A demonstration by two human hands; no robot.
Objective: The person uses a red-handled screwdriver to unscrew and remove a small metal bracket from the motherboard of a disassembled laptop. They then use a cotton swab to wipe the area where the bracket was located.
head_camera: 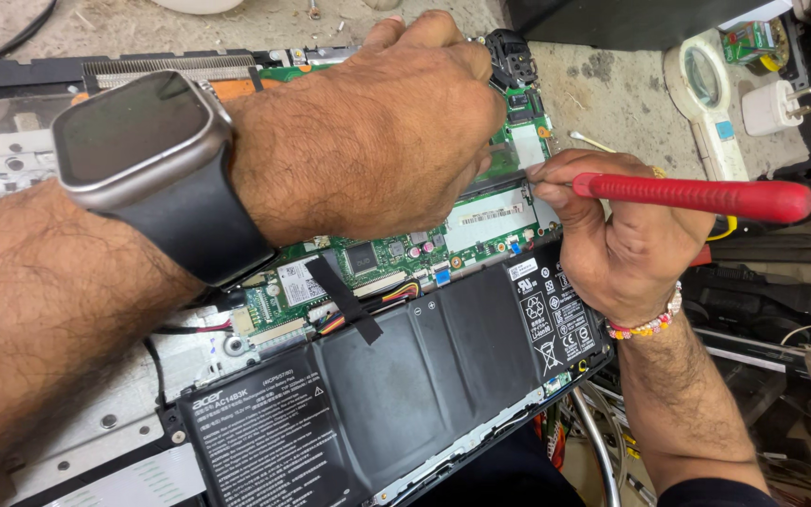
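Note:
An opened laptop lies bottom up, showing its green circuit board (396,258) and a long black battery (396,376). My left hand (377,131), with a dark square watch (138,141) on the wrist, rests fingers down on the far part of the board and hides what lies under it. My right hand (612,235) grips a red-handled tool (696,195), held level, its tip hidden at the fingertips near a memory module (490,218). A bead bracelet (648,325) circles the right wrist.
A black tape strip (344,300) crosses coloured wires beside the battery. A white magnifier (706,94) and a white plug adapter (773,105) lie on the grey bench at the right. Dark tools and cables crowd the right edge. A heatsink fin row (171,66) runs along the far left.

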